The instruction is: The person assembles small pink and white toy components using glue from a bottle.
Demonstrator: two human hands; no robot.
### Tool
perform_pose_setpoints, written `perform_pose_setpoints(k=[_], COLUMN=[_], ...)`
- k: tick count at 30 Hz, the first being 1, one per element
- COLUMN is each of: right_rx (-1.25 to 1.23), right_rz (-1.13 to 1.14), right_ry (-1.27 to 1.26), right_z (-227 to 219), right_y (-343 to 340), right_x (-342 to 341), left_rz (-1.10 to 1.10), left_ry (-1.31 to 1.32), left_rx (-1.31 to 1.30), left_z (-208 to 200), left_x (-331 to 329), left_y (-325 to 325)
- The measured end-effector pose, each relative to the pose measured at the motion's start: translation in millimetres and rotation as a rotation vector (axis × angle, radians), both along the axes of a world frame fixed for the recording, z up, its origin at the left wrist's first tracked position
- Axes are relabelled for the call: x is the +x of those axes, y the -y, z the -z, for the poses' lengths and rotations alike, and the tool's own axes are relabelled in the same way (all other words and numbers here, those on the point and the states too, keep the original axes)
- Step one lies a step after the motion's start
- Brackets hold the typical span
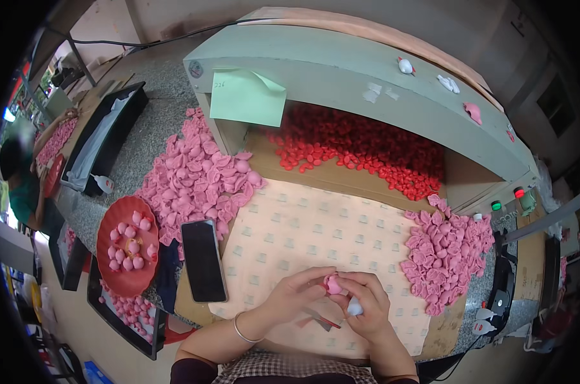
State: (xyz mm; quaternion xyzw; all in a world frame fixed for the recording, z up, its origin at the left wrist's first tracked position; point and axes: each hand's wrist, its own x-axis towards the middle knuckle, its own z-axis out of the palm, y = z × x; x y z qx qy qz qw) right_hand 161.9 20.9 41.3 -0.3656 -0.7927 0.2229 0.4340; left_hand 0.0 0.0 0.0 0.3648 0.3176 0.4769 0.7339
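Workshop bench [142,137] of speckled stone, covered at the near edge by a pale patterned mat [302,230], is carrying the work. Small pink piece [333,284] is being held just above the mat's near edge, between both hands. Left hand [294,293] is closing its grip on the piece from the left with its fingertips; right hand [367,304] is pinching it from the right while also holding a small white object [354,308] in the palm. Both hands are equally near; the piece's long axis cannot be told. Pink heaps are lying to the left [194,176] and right [447,253], a black phone [203,259] and a red plate [128,246] farther left.
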Motion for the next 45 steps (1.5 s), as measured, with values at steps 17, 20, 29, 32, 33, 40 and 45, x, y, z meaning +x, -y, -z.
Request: perform_pose_setpoints(k=[17,20,29,32,33,40,45], right_rx=[0.160,0.183,0.216,0.228,0.229,0.242,0.263], right_rz=[-0.023,-0.020,0.005,0.028,0.028,0.081,0.103], right_ry=[0.111,0.124,0.201,0.231,0.231,0.246,0.229], right_z=[-3.0,-2.4,-3.7,-2.6,-2.1,-0.5,1.8], right_y=[-4.8,-5.2,-2.6,0.0,0.6,3.8,4.4], right_x=[2.0,2.3,2.6,1.9,1.7,-0.6,-3.0], left_rz=[0.026,0.025,0.020,0.006,0.006,-0.080,-0.149], left_ry=[-0.067,-0.093,-0.228,-0.219,-0.219,-0.431,-0.551], left_rx=[0.219,0.232,0.373,0.385,0.386,0.517,0.595], left_z=[-3.8,-3.9,-4.8,-6.8,-6.4,-6.5,-9.0], left_x=[-1.3,-1.5,-3.7,-3.0,-2.8,-1.1,-0.7], left_y=[-3.8,-4.0,-7.2,-6.3,-6.4,-6.4,-5.0])
